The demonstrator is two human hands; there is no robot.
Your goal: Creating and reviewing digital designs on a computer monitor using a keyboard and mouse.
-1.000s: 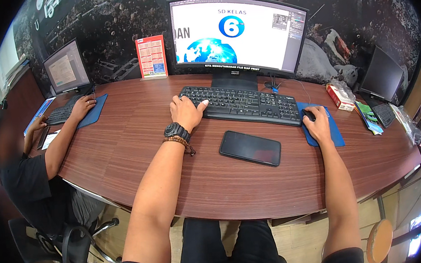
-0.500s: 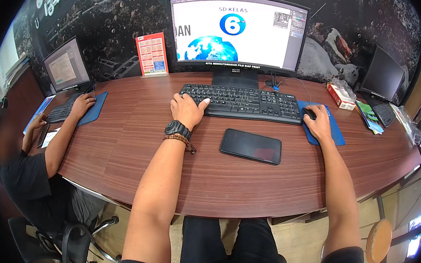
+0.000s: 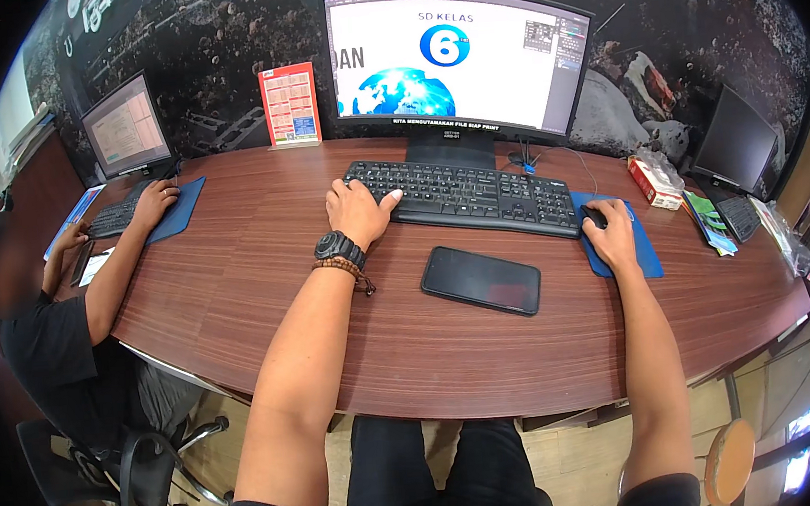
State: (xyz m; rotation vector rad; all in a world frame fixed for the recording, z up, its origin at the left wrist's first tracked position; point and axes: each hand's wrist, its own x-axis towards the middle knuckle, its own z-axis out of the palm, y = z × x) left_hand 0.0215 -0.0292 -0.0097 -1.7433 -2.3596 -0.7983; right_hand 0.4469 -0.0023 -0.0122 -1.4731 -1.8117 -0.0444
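My left hand rests on the left end of a black keyboard, fingers over the keys and thumb stretched out to the right. It is open and grips nothing. Over on the right, my right hand is curved around a black computer mouse, which sits on a blue mouse pad. Behind the keyboard stands a monitor showing a design with a blue numbered circle and a globe. A dark smartphone lies face up on the desk between my forearms.
A red-and-white stand card is left of the monitor. On the left a co-worker sits with both hands at another keyboard and monitor. A small box, papers and a third monitor fill the right side.
The view shifts very slightly. Both my hands keep their places on the keyboard and the mouse, and the design on my screen looks the same.
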